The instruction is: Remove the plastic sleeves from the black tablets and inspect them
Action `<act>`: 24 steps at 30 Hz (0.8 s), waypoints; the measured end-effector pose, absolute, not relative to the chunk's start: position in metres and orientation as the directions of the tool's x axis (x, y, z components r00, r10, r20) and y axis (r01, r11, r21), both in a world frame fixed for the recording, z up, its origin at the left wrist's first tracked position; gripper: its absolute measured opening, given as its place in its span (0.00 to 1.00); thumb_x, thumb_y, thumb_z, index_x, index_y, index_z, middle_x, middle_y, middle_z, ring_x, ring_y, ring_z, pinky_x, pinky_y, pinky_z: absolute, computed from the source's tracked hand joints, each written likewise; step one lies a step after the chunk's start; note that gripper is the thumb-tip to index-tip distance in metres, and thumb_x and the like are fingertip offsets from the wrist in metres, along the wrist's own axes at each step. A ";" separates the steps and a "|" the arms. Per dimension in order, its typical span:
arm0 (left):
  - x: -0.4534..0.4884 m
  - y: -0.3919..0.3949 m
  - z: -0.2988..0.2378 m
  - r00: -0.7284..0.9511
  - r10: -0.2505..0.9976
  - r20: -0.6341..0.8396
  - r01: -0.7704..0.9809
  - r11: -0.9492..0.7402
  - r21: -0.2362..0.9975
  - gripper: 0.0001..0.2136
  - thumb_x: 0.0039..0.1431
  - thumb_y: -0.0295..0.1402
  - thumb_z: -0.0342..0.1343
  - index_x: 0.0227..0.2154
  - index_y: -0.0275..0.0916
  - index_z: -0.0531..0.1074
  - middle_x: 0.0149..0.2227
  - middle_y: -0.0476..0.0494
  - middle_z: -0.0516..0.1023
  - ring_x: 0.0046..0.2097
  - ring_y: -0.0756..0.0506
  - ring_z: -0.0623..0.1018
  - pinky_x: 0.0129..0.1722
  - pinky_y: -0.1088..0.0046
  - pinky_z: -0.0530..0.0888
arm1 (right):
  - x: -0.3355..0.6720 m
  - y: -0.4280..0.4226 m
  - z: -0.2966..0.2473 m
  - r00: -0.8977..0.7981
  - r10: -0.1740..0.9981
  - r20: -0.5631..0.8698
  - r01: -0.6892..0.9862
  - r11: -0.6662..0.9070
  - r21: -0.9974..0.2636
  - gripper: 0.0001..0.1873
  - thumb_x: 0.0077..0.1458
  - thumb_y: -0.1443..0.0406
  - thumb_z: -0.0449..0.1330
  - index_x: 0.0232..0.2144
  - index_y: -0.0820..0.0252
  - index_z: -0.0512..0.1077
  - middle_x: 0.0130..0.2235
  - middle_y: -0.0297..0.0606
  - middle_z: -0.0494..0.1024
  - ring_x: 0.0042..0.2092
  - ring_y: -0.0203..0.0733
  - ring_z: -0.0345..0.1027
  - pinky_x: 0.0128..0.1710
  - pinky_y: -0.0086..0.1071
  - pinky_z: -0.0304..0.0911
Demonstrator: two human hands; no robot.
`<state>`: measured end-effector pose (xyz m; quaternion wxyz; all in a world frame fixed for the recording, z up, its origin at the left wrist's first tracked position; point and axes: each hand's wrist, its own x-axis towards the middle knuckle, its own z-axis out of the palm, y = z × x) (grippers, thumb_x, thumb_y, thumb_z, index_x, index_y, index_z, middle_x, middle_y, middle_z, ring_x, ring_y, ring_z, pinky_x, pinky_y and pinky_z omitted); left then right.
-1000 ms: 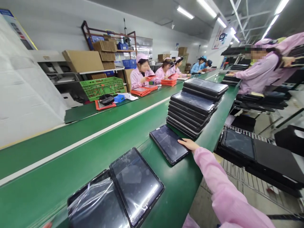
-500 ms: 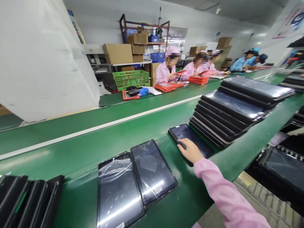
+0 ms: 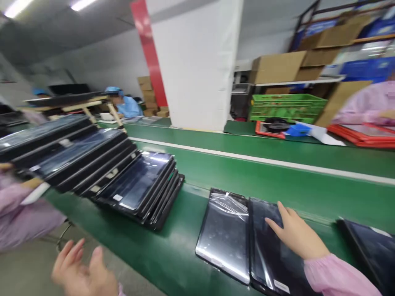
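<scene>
My right hand (image 3: 296,234) is over the upper right part of a black tablet (image 3: 262,255), its fingers stretched and apart. Whether the fingertips touch the screen, I cannot tell. Snug against that tablet's left side lies another tablet (image 3: 225,234), with wrinkled clear film at its top. My left hand (image 3: 83,267) is low at the left, in front of the bench edge, palm up and slightly blurred. Its fingers are spread and hold nothing. Above it, on the green bench, stands a leaning stack of tablets (image 3: 138,181).
Part of another tablet (image 3: 373,242) shows at the right edge. A co-worker's pink sleeve (image 3: 18,205) is beside the taller tablet stack (image 3: 89,152) at left. Across the bench are a green crate (image 3: 286,107), orange-red tablets (image 3: 364,133) and a white pillar (image 3: 197,70).
My view has swung left. My right hand has gone from the tablet beside the right-hand stack to the right tablet of the middle pair. My left hand has come into view.
</scene>
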<state>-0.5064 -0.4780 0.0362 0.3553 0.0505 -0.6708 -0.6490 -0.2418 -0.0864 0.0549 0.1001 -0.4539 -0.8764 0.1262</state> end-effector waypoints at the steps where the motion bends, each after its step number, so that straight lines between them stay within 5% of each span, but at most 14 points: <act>1: -0.511 -0.476 0.040 -0.753 -0.526 0.395 0.395 0.119 0.911 0.28 0.44 0.38 0.65 0.51 0.43 0.71 0.62 0.42 0.69 0.65 0.34 0.66 0.66 0.53 0.62 | -0.272 -0.087 0.066 -0.651 0.752 0.102 0.669 0.632 -0.390 0.40 0.57 0.53 0.55 0.63 0.79 0.62 0.56 0.70 0.70 0.55 0.73 0.70 0.55 0.62 0.62; 3: -0.522 -0.466 0.046 -0.853 -0.480 0.205 0.268 -0.066 0.961 0.30 0.50 0.39 0.64 0.57 0.42 0.67 0.65 0.42 0.65 0.69 0.38 0.60 0.69 0.58 0.55 | -0.343 -0.099 0.087 -0.813 0.564 0.146 0.364 0.687 -0.629 0.40 0.53 0.53 0.61 0.62 0.74 0.64 0.59 0.68 0.69 0.59 0.73 0.66 0.60 0.64 0.56; 7: -0.545 -0.437 0.057 -0.939 -0.344 -0.005 0.113 -0.323 0.940 0.30 0.56 0.42 0.62 0.60 0.40 0.62 0.70 0.38 0.55 0.72 0.40 0.51 0.71 0.62 0.47 | -0.502 -0.136 0.118 -0.918 0.357 0.173 0.106 0.641 -0.760 0.33 0.57 0.54 0.64 0.62 0.58 0.66 0.60 0.49 0.72 0.57 0.52 0.71 0.59 0.46 0.65; 13: -0.575 -0.395 0.081 -0.962 -0.223 -0.160 -0.003 -0.575 0.818 0.24 0.57 0.33 0.63 0.56 0.39 0.65 0.56 0.36 0.73 0.59 0.42 0.73 0.64 0.60 0.65 | -0.626 -0.167 0.132 -0.914 0.386 0.122 0.110 0.527 -0.843 0.19 0.66 0.57 0.59 0.54 0.61 0.70 0.55 0.45 0.74 0.53 0.49 0.71 0.53 0.50 0.69; 17: -0.573 -0.388 0.090 -0.943 -0.282 -0.177 0.028 -0.597 0.802 0.24 0.57 0.28 0.60 0.56 0.41 0.64 0.52 0.41 0.75 0.51 0.45 0.77 0.59 0.61 0.71 | -0.617 -0.178 0.121 -0.898 0.435 0.067 0.173 0.488 -0.855 0.17 0.65 0.58 0.61 0.51 0.62 0.72 0.51 0.43 0.76 0.49 0.46 0.73 0.49 0.47 0.71; 24: -0.565 -0.412 0.096 -0.920 -0.262 -0.290 -0.074 -0.612 0.788 0.06 0.53 0.27 0.60 0.35 0.38 0.74 0.36 0.48 0.76 0.38 0.49 0.77 0.42 0.72 0.75 | -0.586 -0.192 0.119 -0.847 0.521 0.108 0.132 0.402 -0.906 0.22 0.58 0.55 0.66 0.49 0.62 0.72 0.48 0.42 0.78 0.48 0.47 0.73 0.51 0.46 0.68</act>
